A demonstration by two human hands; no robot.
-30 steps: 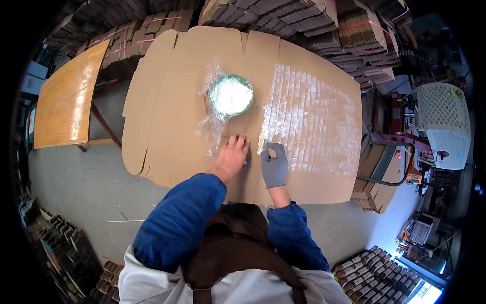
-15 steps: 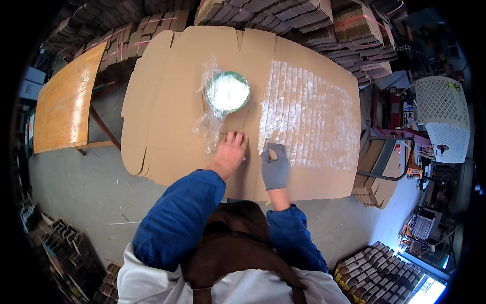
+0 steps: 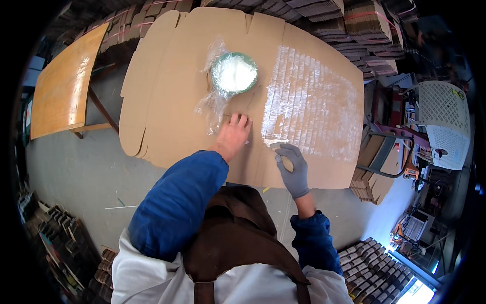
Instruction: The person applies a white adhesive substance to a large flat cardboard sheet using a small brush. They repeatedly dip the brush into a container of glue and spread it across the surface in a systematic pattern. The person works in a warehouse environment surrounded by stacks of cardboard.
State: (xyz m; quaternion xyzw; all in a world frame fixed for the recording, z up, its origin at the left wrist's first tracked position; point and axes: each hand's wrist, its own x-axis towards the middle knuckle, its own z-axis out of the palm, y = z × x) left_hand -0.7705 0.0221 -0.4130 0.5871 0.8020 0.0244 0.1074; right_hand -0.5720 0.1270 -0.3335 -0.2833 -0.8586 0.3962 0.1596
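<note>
A large brown cardboard sheet point(image 3: 172, 101) with slots and rounded flaps lies in front of me. My bare left hand point(image 3: 235, 136) rests on it, fingertips down and nothing visible in its grasp. My grey-gloved right hand point(image 3: 293, 169) is closed around a wooden-handled brush point(image 3: 286, 163); its tip touches the cardboard, and the fingers partly hide it. White glue point(image 3: 304, 106) covers the right part of the sheet in streaky bands, its near-left corner at the brush tip. Beyond my left hand stands a green-rimmed bowl point(image 3: 234, 73) of white glue, with crumpled clear plastic film point(image 3: 210, 106) around it.
A tilted wooden tabletop point(image 3: 66, 86) stands at the left. Tied stacks of cardboard point(image 3: 367, 23) line the far side. At the right are a white perforated crate point(image 3: 443, 121), a metal-handled cart point(image 3: 379, 157) and folded cardboard point(image 3: 367, 190). Bundled stacks point(image 3: 377, 268) sit near right.
My right hand has moved right with the brush, along the near edge of the glue. My left hand stays in place on the cardboard. The whole view has shifted slightly.
</note>
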